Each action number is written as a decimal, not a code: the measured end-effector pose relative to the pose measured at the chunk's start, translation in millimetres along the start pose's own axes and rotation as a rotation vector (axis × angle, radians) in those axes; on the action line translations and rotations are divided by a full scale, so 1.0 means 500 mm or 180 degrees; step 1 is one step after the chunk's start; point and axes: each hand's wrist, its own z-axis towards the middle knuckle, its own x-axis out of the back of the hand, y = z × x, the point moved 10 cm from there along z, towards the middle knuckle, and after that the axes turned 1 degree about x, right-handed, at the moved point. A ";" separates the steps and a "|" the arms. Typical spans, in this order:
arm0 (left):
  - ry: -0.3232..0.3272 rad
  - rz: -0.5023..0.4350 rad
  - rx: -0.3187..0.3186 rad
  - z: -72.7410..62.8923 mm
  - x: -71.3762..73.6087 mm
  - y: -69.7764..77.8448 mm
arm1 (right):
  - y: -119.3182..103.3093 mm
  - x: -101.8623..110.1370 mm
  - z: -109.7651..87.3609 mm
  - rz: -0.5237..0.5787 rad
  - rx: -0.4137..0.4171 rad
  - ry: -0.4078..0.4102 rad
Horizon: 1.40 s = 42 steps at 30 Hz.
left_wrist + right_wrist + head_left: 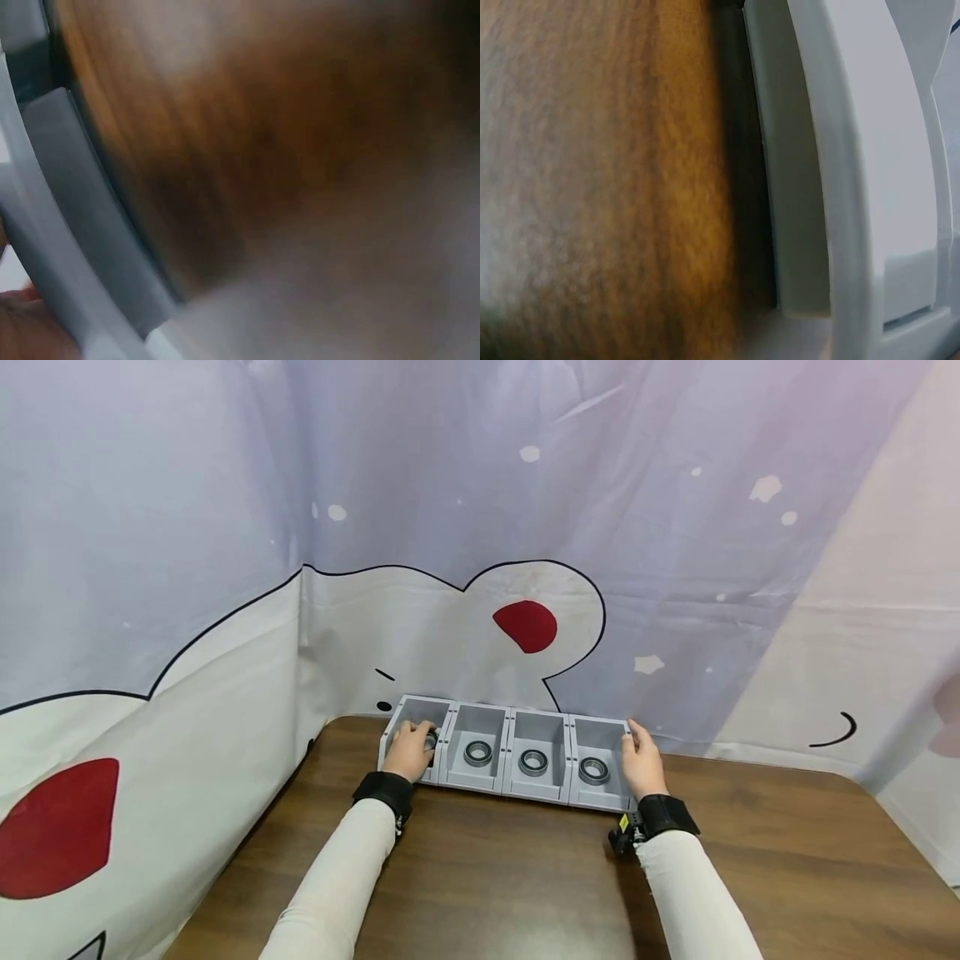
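Four joined grey bins stand in a row on the table. My left hand (pixel 407 753) reaches into the leftmost bin (pixel 422 703), its curled fingers and thumb around a ball bearing (pixel 431 740) that they partly cover. At the row's other end my right hand (pixel 642 766) grips the side wall of the rightmost bin (pixel 600 727). One bearing (pixel 594 771) lies flat in that bin. The two middle bins each hold a bearing of the same kind, one left (pixel 477 753) and one right (pixel 533 762). The left wrist view catches part of a hand (pixel 34 330) behind the bin's rim (pixel 64 217).
The brown wooden table (pixel 510 885) extends in front of the bins and to their right. A printed fabric curtain (pixel 450 635) hangs close behind the row and along the left side. A wrist camera (pixel 622 837) sits under the right wrist, near the bin's front corner.
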 end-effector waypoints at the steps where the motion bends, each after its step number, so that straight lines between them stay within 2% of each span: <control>1: 0.0055 -0.0040 -0.0084 0.000 0.004 0.003 | -0.001 0.001 0.000 -0.0001 0.0002 0.0001; 5: 0.0126 -0.0005 -0.0292 -0.003 0.018 0.013 | 0.004 0.002 0.000 -0.0002 0.0006 0.0020; 7: 0.0142 0.0055 -0.0343 -0.006 0.034 0.018 | 0.008 0.001 0.001 0.0006 0.0001 0.0044; 9: 0.0149 0.0091 -0.0376 -0.011 0.059 0.023 | 0.010 -0.003 0.004 0.0008 0.0001 0.0047; 12: 0.0198 0.0060 -0.0409 -0.022 0.111 0.037 | 0.005 -0.001 0.010 0.0046 0.0057 0.0082; 15: 0.0255 0.0039 -0.0488 -0.053 0.171 0.051 | -0.001 -0.005 0.014 0.0045 0.0113 0.0097; 18: 0.0320 0.0144 -0.0715 -0.090 0.216 0.078 | -0.001 -0.002 0.016 0.0025 0.0109 0.0149; 22: 0.0413 0.0281 -0.0976 -0.133 0.243 0.109 | 0.003 -0.002 0.015 0.0019 0.0059 0.0125; 25: 0.0384 0.0405 -0.1104 -0.161 0.232 0.127 | 0.005 -0.004 0.013 0.0013 0.0077 0.0114; 30: 0.0237 0.0884 -0.1538 -0.207 0.180 0.163 | 0.016 -0.005 0.009 -0.0010 0.0021 0.0084; 33: 0.0219 0.1042 -0.1728 -0.227 0.156 0.183 | 0.016 0.002 0.005 -0.0022 -0.0008 0.0111; 35: 0.0184 0.1073 -0.1716 -0.234 0.145 0.189 | 0.012 0.008 0.004 -0.0036 -0.0001 0.0141; 37: 0.0076 0.1074 -0.1618 -0.240 0.135 0.189 | 0.007 0.009 0.004 -0.0049 0.0027 0.0138; 42: -0.0436 0.1004 -0.1206 -0.257 0.106 0.161 | 0.002 -0.002 0.009 -0.0031 0.0028 0.0076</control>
